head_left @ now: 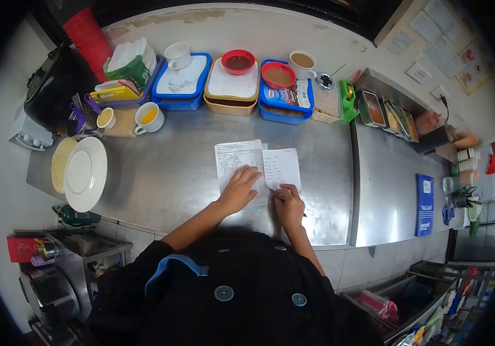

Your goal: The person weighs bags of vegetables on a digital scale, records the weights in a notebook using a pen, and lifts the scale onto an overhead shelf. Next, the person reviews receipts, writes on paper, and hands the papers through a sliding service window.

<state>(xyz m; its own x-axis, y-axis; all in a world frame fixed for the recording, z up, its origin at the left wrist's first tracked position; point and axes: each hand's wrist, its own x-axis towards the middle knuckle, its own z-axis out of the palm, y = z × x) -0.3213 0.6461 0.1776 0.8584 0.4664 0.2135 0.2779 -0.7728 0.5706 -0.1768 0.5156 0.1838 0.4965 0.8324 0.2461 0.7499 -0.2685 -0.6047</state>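
My left hand lies over the lower part of a printed form, its fingers stretched out on the paper. Beside that form is a small white notepad page with a column of short handwritten lines. At the lower edge of this page my right hand is closed around a dark pen. The pen's tip is hard to make out. Both papers rest on the steel counter in front of me.
Along the wall stand lidded tubs, such as a blue one, red bowls and white cups. White plates sit at the left edge. A blue record book lies on the right counter near food trays.
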